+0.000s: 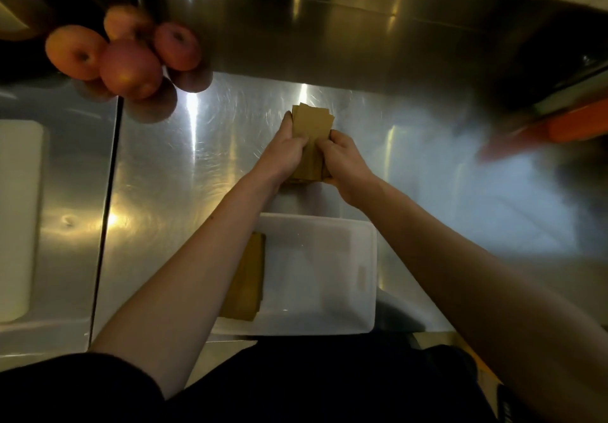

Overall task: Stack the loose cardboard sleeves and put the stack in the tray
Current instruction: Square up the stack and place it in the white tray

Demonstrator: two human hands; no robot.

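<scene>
Both hands close on one bundle of cardboard sleeves [311,129]: the left hand [284,156] clamps its left edge, the right hand [342,162] its right, fingers curled over the top. The bundle sits on the steel counter [197,175], beyond the white plastic tray [368,258]; more sleeves [248,281] already lie at the tray's left side. Risk: the upper edges look fanned, so a lift before squaring could shed sleeves. Apples [130,67] rest far left; lighting is dim.
</scene>
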